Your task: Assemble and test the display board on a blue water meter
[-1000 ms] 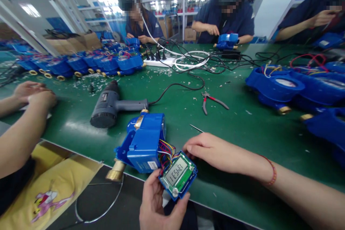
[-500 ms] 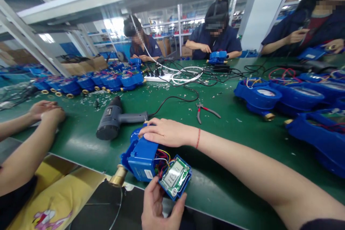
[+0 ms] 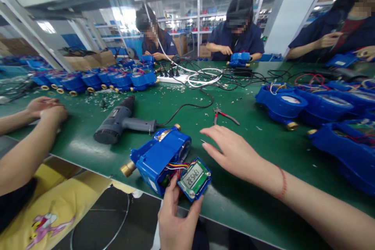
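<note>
My left hand [image 3: 180, 218] pinches the edges of a small display module [image 3: 195, 179], a green board with a digit screen in a blue frame. Coloured wires run from the module into a blue water meter [image 3: 164, 152], which lies tilted at the bench's front edge with brass fittings at its ends. To the right of the meter, my right hand [image 3: 234, 150] hovers over the bench, thumb and forefinger apart. A thin glinting sliver shows by its thumb tip; whether the hand touches it I cannot tell.
A grey heat gun [image 3: 117, 123] lies behind the meter, its cord running back. Red-handled cutters [image 3: 225, 116] lie farther right. Blue meters [image 3: 281, 103] line the right side and far left. Behind are a power strip [image 3: 172, 79] and cables. A co-worker's hands [image 3: 48, 109] rest at left.
My right hand has left the water meter and moved right. The screen digits read differently. My left hand still holds the display module; the view has shifted slightly.
</note>
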Motion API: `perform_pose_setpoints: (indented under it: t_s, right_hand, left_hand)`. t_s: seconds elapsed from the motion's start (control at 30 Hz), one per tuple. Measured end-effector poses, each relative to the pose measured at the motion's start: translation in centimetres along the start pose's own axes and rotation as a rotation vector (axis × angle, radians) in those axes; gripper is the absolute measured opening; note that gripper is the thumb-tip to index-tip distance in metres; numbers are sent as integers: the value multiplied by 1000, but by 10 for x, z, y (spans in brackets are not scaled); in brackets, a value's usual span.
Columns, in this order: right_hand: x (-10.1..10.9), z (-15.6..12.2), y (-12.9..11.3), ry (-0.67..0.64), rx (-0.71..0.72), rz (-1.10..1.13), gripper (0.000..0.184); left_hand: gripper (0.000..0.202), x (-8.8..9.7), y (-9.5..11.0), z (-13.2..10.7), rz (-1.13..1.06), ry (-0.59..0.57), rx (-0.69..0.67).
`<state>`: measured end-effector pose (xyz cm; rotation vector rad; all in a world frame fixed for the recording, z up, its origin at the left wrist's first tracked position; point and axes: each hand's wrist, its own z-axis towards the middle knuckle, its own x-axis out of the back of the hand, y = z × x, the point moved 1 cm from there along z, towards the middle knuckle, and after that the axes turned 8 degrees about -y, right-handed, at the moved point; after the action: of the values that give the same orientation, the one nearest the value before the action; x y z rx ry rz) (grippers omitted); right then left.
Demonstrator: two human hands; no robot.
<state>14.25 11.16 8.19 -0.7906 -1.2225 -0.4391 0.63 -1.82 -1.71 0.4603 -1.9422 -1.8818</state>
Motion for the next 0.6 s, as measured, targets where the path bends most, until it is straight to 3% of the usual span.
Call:
perform_pose_setpoints:
  t_s: [0.17,0.33,0.5,0.6]
  right_hand:
    - [-17,-71,41,-14,-197,-42,29]
    - [-42,-103,51,-63,-238,6,22]
    - [-17,-122,37,97,-214,45,14]
    - [-4,-143,25,123,-190,40,17]
  left_hand:
    - [58,-2,10,-2,-64,5,21]
    - [54,-6,21,-1,-196,-15,25]
    - [57,-8,28,3,-250,-14,30]
    - [56,-6,28,4,-233,3,34]
